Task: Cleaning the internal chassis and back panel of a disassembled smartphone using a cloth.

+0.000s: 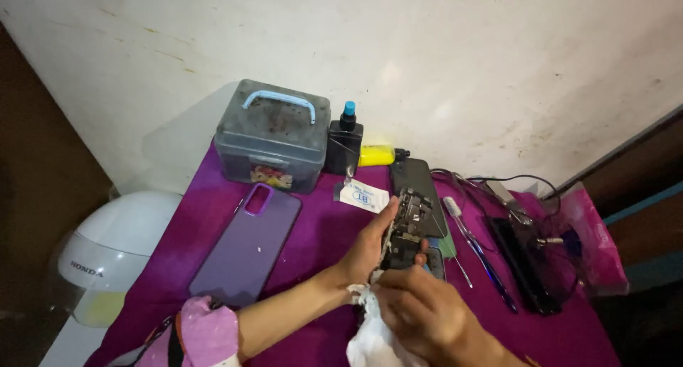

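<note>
My left hand [366,249] holds an opened phone [405,228] upright on its edge, with its bare circuit side showing. My right hand [420,306] grips a crumpled white cloth [373,338] and presses against the phone's lower end. Both hands hover over a magenta cloth-covered table [320,232]. A purple phone case [249,242] lies flat to the left of my hands.
A grey plastic box [274,135] with a blue handle stands at the back, beside a black bottle [345,143] and a yellow object [377,155]. A dark phone [413,178], tweezers [487,257], cables and a black device [523,260] lie right. A white helmet [107,257] sits left.
</note>
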